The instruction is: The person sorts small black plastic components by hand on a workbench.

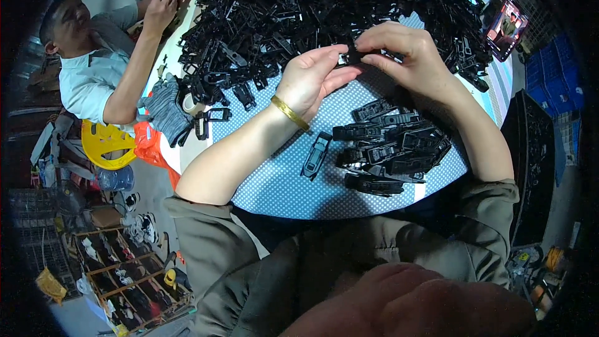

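My left hand (310,79), with a gold-coloured bracelet on its wrist, pinches one end of a small black plastic part (353,58). On the other end of it are the closed fingers of my right hand (409,57). The part is held just above the table at the near edge of a large heap of similar black plastic parts (274,15). Below my hands lies a smaller group of black parts (390,153), laid close together. A single part (316,156) sits apart to its left. My fingers cover much of the held part.
The table (274,187) has a patterned blue-white cover. Across at the left, a person (97,78) works with both hands. Near them lie a grey glove (167,111), an orange-red bag (148,143) and a yellow stool (103,146). A phone (506,28) stands at right, near blue crates (552,75).
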A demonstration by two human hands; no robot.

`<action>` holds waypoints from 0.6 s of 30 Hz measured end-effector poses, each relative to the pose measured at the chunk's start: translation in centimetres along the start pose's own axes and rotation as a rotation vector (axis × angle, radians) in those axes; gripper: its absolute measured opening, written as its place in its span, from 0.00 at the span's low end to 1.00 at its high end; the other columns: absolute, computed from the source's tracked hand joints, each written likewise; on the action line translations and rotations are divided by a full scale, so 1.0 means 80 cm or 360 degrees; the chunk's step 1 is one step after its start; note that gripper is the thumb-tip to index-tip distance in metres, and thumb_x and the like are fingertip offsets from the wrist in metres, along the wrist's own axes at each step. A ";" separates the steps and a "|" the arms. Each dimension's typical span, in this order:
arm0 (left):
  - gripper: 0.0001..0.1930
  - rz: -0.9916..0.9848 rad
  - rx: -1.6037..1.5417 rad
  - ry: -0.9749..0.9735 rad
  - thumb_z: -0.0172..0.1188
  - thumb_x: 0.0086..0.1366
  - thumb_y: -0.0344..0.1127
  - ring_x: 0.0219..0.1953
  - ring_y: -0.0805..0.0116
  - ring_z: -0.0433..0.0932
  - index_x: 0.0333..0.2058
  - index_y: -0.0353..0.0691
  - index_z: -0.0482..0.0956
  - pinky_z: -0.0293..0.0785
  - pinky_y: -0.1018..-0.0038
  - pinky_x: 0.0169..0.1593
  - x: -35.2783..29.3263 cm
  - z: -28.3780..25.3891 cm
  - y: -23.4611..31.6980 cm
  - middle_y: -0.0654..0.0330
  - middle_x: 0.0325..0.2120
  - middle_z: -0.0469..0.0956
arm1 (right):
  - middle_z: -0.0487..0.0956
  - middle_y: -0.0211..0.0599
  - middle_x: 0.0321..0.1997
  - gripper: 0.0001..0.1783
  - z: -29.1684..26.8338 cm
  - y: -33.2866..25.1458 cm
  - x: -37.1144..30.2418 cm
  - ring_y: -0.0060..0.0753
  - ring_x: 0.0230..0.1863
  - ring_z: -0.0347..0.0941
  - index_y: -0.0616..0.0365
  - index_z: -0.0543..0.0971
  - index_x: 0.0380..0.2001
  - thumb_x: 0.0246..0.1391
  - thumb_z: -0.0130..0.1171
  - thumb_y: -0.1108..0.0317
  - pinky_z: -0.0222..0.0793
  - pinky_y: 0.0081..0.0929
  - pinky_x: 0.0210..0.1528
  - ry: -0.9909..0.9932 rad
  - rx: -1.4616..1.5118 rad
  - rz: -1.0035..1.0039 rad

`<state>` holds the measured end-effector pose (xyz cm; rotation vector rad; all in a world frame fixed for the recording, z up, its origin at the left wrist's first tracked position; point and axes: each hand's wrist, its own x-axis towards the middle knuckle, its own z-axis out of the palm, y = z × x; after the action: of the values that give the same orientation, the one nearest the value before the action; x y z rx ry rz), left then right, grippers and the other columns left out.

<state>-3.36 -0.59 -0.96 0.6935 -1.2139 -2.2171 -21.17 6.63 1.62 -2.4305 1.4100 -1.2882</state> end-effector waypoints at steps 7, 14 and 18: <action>0.17 0.0043 -0.0089 -0.0103 0.44 0.63 0.32 0.38 0.62 0.75 0.47 0.26 0.63 0.73 0.74 0.45 0.002 -0.001 -0.003 0.48 0.38 0.72 | 0.77 0.38 0.34 0.09 0.002 0.000 -0.002 0.34 0.36 0.73 0.62 0.77 0.28 0.37 0.61 0.77 0.70 0.24 0.36 0.0006 -0.0055 -0.0084; 0.16 0.0046 0.0019 0.0089 0.44 0.63 0.30 0.37 0.66 0.75 0.47 0.27 0.63 0.73 0.74 0.45 -0.003 0.004 -0.005 0.50 0.38 0.71 | 0.77 0.38 0.31 0.09 0.016 0.001 -0.004 0.36 0.33 0.74 0.60 0.78 0.26 0.35 0.62 0.74 0.71 0.26 0.34 0.0074 -0.0106 -0.0124; 0.16 0.0072 -0.0005 0.0022 0.45 0.62 0.29 0.37 0.69 0.73 0.48 0.29 0.63 0.73 0.75 0.45 -0.002 0.003 -0.003 0.53 0.38 0.70 | 0.77 0.36 0.33 0.10 0.017 0.001 -0.005 0.35 0.33 0.73 0.59 0.78 0.27 0.34 0.62 0.75 0.70 0.25 0.32 0.0128 -0.0220 -0.0184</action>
<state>-3.43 -0.21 -1.02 0.6729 -1.2072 -2.1735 -20.45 6.44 0.43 -2.6127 1.4432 -1.3708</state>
